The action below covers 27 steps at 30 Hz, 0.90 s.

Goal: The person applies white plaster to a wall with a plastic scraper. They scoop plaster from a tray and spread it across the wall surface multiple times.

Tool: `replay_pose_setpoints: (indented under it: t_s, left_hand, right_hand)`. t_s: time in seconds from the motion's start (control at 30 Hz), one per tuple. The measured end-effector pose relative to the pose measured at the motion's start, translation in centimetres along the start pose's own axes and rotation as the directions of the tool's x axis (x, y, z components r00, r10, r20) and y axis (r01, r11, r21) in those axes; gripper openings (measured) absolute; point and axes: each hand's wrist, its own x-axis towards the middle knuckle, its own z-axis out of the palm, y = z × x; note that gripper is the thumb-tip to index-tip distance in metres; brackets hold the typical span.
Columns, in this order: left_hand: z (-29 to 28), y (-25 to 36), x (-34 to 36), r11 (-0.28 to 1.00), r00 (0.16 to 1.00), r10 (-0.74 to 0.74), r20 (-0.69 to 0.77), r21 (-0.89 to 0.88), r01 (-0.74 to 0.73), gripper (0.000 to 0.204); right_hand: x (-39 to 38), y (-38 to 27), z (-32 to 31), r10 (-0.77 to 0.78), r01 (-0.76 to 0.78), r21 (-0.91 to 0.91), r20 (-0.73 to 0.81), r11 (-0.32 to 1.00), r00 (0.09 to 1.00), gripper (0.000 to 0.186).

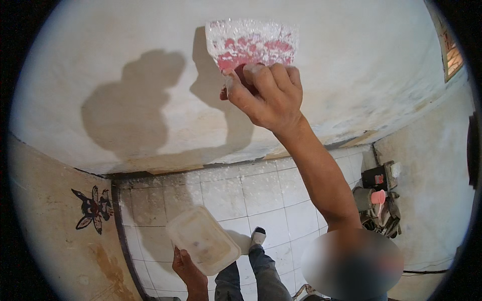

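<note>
My right hand (263, 93) is closed on a wide red scraper (251, 46) crusted with white paste, held against the pale wall (341, 65) at the top of the view. Its handle is mostly hidden under my fingers. My left hand (187, 266) grips the left side of a shallow, translucent plastic tub (201, 236) low over the floor, with some pale residue inside. My shadow falls on the wall left of the scraper.
A white tiled floor (263, 190) lies below, my socked foot (257, 238) on it. At the right corner are a pink dipper (377, 197), dark containers (364, 200) and clutter. The left wall (60, 241) bears a painted dark figure (93, 208). A framed opening (452, 55) is at upper right.
</note>
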Motion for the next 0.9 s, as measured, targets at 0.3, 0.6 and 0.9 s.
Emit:
replay_pose_setpoints:
  t_s: [0.3, 0.6, 0.9]
  left_hand:
    - [1.4, 0.2, -0.2, 0.996, 0.998, 0.053, 0.021, 0.066, -0.054, 0.06]
    - [1.3, 0.1, 0.1, 0.995, 0.999, 0.035, 0.019, 0.096, -0.037, 0.06]
    - [1.6, -0.6, -0.4, 0.996, 0.999, 0.029, 0.024, 0.079, -0.031, 0.064]
  right_hand:
    - [-14.3, -2.1, 0.0, -0.1, -0.048, 0.317, 0.435, 0.947, 0.895, 0.017]
    - [-4.8, -1.8, -4.5, 0.895, -0.901, 0.039, -0.141, 0.432, 0.423, 0.014]
    - [-3.9, -9.9, 4.8, 0.365, -0.457, 0.28, 0.323, 0.844, 0.873, 0.017]
